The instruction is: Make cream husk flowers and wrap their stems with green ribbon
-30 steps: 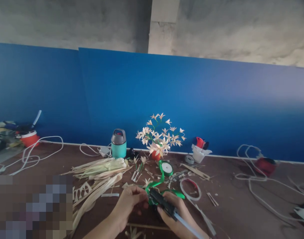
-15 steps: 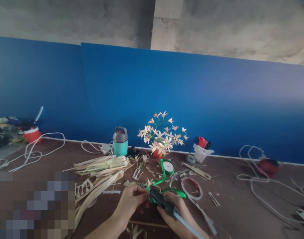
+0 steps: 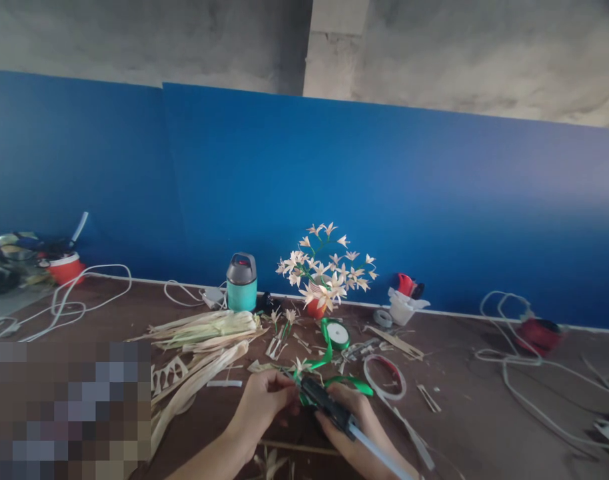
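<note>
My right hand (image 3: 352,417) is wrapped round a black glue gun (image 3: 327,405) with a long translucent glue stick (image 3: 379,453) coming out of its back end. Its nozzle points away and to the left, close to the fingertips of my left hand (image 3: 264,407). The left thumb and forefinger are pinched on a small pale husk flower (image 3: 301,368) by its stem; the exact grip is partly hidden. Green ribbon (image 3: 352,385) runs around and behind the gun, up to a ribbon spool (image 3: 338,335) on the table.
A vase of pale flowers (image 3: 329,273) stands by the blue partition (image 3: 384,187). Dried husks (image 3: 209,333) lie at the left, near a teal container (image 3: 242,293). A coiled glue-stick-like tube (image 3: 384,377), a white cup (image 3: 403,308) and cables (image 3: 509,360) are to the right.
Almost nothing differs. Both hands keep their hold on the flower and glue gun, and the view shifts very slightly.
</note>
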Action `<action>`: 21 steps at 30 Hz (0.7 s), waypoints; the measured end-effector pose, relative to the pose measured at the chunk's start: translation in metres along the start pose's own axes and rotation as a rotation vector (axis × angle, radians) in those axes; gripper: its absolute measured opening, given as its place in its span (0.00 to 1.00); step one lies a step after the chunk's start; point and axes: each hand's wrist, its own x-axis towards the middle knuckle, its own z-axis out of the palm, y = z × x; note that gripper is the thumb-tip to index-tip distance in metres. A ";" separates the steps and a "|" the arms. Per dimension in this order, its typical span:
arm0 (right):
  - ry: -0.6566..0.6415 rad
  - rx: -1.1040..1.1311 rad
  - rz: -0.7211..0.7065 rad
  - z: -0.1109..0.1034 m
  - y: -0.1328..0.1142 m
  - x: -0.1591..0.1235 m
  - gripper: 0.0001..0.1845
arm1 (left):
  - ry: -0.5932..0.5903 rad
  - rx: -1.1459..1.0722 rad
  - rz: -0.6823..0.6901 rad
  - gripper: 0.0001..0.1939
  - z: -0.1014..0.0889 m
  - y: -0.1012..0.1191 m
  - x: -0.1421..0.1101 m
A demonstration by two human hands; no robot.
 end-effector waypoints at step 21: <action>-0.059 -0.022 -0.021 -0.002 0.000 0.001 0.05 | -0.017 -0.003 -0.001 0.12 -0.002 -0.010 0.006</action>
